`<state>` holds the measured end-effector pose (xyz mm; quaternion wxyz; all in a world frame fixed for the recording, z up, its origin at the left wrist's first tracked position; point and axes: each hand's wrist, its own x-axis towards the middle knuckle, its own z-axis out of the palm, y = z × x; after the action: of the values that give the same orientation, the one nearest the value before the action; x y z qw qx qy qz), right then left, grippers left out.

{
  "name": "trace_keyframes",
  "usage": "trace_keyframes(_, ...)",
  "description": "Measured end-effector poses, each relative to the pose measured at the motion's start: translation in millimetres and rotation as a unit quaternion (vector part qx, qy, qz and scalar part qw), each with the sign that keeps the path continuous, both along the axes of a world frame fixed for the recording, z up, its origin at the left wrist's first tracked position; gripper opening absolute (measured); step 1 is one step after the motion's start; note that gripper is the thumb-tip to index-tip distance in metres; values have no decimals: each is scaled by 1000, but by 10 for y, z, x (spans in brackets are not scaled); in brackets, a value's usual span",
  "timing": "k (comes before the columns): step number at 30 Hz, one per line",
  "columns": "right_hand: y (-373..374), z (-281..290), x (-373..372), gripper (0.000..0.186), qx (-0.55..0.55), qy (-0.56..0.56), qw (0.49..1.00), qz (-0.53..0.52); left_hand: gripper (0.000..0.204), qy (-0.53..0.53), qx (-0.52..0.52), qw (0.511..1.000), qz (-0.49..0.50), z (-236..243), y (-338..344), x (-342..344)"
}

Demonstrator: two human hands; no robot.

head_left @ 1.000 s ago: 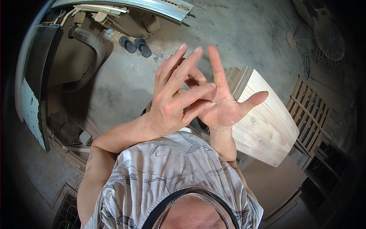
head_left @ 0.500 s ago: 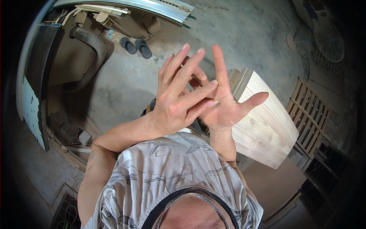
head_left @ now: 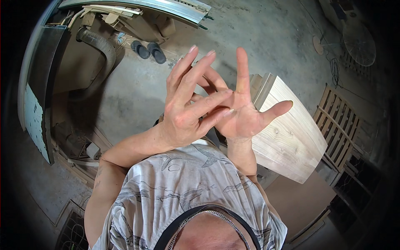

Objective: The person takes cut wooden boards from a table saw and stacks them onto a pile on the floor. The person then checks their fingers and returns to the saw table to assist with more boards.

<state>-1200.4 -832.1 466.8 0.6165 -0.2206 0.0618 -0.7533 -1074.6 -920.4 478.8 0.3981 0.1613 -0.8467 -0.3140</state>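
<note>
My left hand [head_left: 185,110], its back toward me, reaches across to my right hand [head_left: 243,116]. The left index finger and thumb lie at the right palm, their tips apart, and the other left fingers stretch upward and apart. Palm up, my right hand has its index finger pointing away and its thumb stuck out to the right. The remaining right fingers are partly hidden behind the left hand. No object shows in either hand. Beyond the right wrist is a pale wooden panel stack [head_left: 287,133] with tapering sides.
A slatted wooden pallet [head_left: 337,129] lies at the right, below a standing fan [head_left: 359,46]. Dark slippers [head_left: 156,53] rest at the far left of the floor. A flexible duct [head_left: 100,43] and wood offcuts [head_left: 112,18] sit under a metal-edged machine [head_left: 46,75].
My left hand has shifted slightly left, its index finger and thumb sliding a little left over the right palm. The right hand stays nearly in place, palm up.
</note>
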Motion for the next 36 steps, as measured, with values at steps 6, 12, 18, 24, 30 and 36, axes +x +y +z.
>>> trace_keyframes(6, 10, 34, 78, 136, 0, 14, 1000, -20, 34, -14, -6, 1000, 10, 68, -22, 15)
trace_keyframes(12, 2, 10, 82, 138, -3, 43, 999, -16, 25, 17, 20, 1000, -8, 115, -70, -27)
trace_keyframes(18, -32, -6, 102, 144, -9, 28, 999, -15, 21, -48, 59, 997, -21, 229, -142, 5)
trace_keyframes(24, -84, 61, 151, 147, 19, 38, 999, -26, 19, -67, 19, 996, -61, 276, -282, 13)
trace_keyframes(30, -92, 45, 171, 150, 33, 22, 999, -34, 19, -62, 0, 996, -63, 300, -311, 12)
trace_keyframes(36, -105, -88, 166, 150, 10, 41, 999, -34, 16, -70, -34, 995, -65, 280, -325, -16)
